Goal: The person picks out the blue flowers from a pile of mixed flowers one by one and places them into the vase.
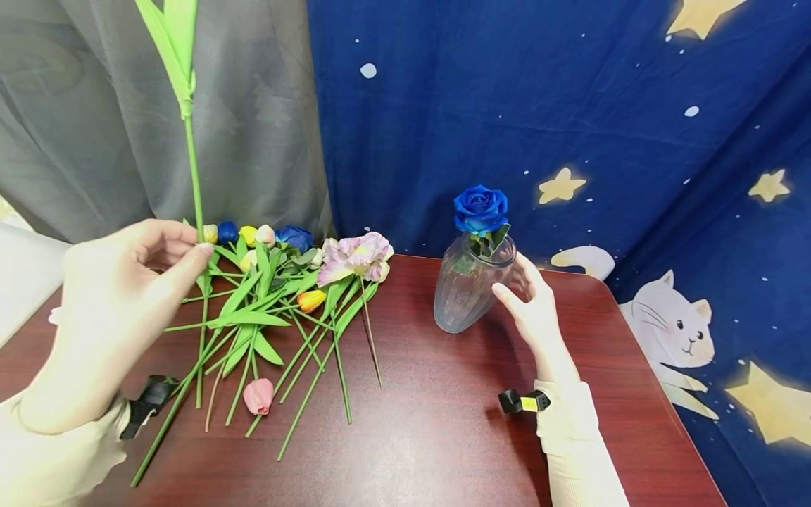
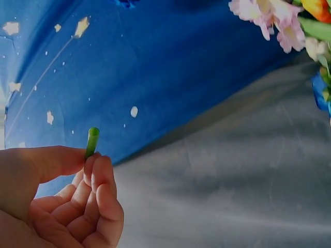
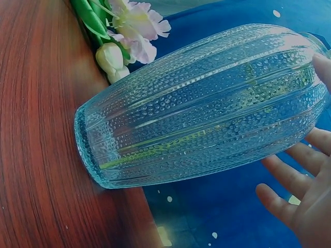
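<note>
Flower arranging at a table [image 1: 412, 422]: the left hand [image 1: 117, 303] pinches a green stem [image 1: 193, 162] between thumb and fingertips (its top runs out of view), while the right hand [image 1: 533, 317] grips the glass vase [image 1: 465, 299] near its mouth. The vase, toward the far side, holds one blue rose [image 1: 481, 210]; loose flowers [image 1: 253, 318] lie to its left. The step appears to be adding another flower; the next move would call for carrying the stem rightward, lower end over the mouth, vase kept steady
</note>
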`<act>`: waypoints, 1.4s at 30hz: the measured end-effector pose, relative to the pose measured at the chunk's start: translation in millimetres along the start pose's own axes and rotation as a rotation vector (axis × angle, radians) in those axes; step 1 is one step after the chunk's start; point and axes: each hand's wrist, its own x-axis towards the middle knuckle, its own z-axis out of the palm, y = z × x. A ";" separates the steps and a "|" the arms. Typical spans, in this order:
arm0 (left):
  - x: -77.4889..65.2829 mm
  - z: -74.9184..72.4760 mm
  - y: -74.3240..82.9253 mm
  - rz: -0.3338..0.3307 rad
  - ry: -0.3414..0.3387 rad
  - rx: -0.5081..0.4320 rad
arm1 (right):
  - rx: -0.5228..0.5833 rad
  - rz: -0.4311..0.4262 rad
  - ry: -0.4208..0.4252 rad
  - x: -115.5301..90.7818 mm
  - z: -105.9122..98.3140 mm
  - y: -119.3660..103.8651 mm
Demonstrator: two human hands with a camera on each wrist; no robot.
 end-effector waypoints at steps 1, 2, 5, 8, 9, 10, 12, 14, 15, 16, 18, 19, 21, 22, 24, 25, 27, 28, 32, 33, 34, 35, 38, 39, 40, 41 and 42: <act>-0.8 2.1 0.9 0.020 0.003 -0.001 | 0.007 0.003 0.002 0.7 -0.1 2.3; -1.8 4.2 1.6 0.033 0.001 -0.006 | 0.013 0.006 0.004 1.3 -0.3 5.4; -5.0 10.7 3.3 0.071 -0.007 -0.012 | 0.018 0.009 0.009 3.5 -1.1 17.7; -7.9 17.6 3.6 0.123 -0.011 -0.017 | 0.027 0.013 0.014 5.3 -1.9 28.8; -8.9 19.9 3.8 0.136 -0.010 -0.023 | 0.026 0.015 0.013 5.6 -2.0 28.5; -9.9 22.3 3.8 0.153 -0.008 -0.026 | 0.027 0.013 0.012 5.1 -1.7 25.1; -11.8 26.6 3.6 0.178 -0.004 -0.032 | 0.026 0.010 0.012 4.4 -1.2 20.2; -14.4 30.3 4.0 0.185 -0.006 -0.037 | 0.027 0.006 0.009 3.2 -0.4 11.3; -15.8 31.9 4.3 0.186 -0.008 -0.040 | 0.027 0.003 0.008 2.7 -0.1 7.4; -17.2 33.5 4.4 0.193 -0.012 -0.041 | 0.026 -0.004 0.006 2.1 0.2 4.7; -20.1 36.5 4.8 0.203 -0.022 -0.047 | 0.027 -0.010 0.004 2.0 0.3 4.3; -21.7 38.1 5.1 0.208 -0.028 -0.051 | 0.025 -0.010 0.002 1.2 0.6 -0.1; -24.8 41.5 5.5 0.217 -0.039 -0.061 | 0.020 -0.009 0.003 0.9 0.7 -1.2; -26.3 43.2 5.5 0.225 -0.044 -0.063 | 0.015 -0.008 0.004 0.8 0.7 -2.0; -29.2 46.7 5.7 0.242 -0.052 -0.069 | 0.006 -0.006 0.005 0.5 0.6 -2.7; -30.6 48.4 5.9 0.248 -0.056 -0.071 | 0.003 -0.004 0.006 0.3 0.4 -3.0; -33.4 51.4 6.4 0.255 -0.067 -0.082 | -0.007 -0.002 0.008 -0.1 0.3 -3.6; -34.7 52.7 6.7 0.258 -0.072 -0.084 | -0.011 -0.002 0.008 -0.3 0.2 -3.9; -39.9 57.9 7.4 0.262 -0.092 -0.089 | -0.020 0.000 0.011 -1.2 0.4 -5.2; -41.2 59.3 7.3 0.262 -0.099 -0.089 | -0.019 -0.002 0.014 -1.4 0.4 -5.4; -42.6 60.9 7.1 0.261 -0.106 -0.091 | -0.017 -0.004 0.016 -1.5 0.5 -5.5; -44.0 62.5 7.0 0.259 -0.113 -0.095 | -0.016 -0.008 0.018 -1.6 0.5 -5.7; -48.6 67.4 6.9 0.260 -0.129 -0.120 | -0.015 -0.023 0.025 -2.1 0.4 -5.9; -50.1 69.1 7.0 0.263 -0.130 -0.129 | -0.012 -0.029 0.028 -2.3 0.4 -5.9; -51.4 70.7 7.2 0.270 -0.129 -0.139 | -0.012 -0.034 0.029 -2.4 0.4 -6.0; -52.6 72.2 7.3 0.277 -0.126 -0.148 | -0.011 -0.042 0.031 -2.6 0.4 -6.3; -53.6 73.6 7.3 0.285 -0.122 -0.157 | -0.012 -0.048 0.034 -2.8 0.5 -6.6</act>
